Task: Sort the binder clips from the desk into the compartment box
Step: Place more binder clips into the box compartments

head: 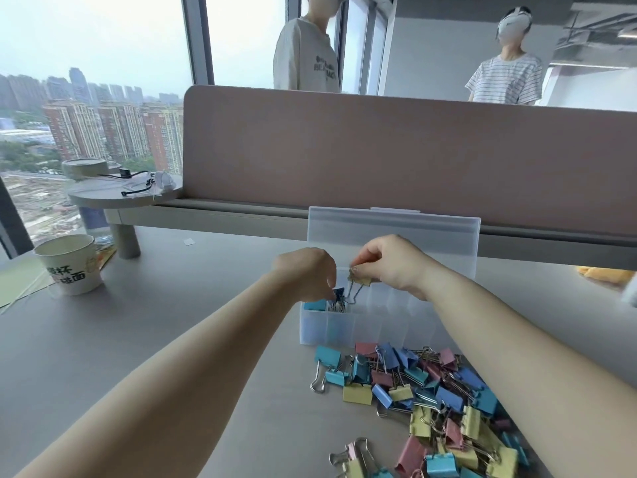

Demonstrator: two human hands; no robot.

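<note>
Left hand (pixel 305 274) pinches dark-blue clip (pixel 339 294), right hand (pixel 391 262) pinches yellow wire-handled clip (pixel 362 280), over translucent plastic box (pixel 379 327).

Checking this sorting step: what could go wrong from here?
The yellow binder clip pinched by the right hand dangles its wire handles over the cell where the left hand holds a dark blue binder clip; they may tangle or mix colours. Both hands crowd one corner of the clear plastic compartment box, so a bump could shift it.
</note>
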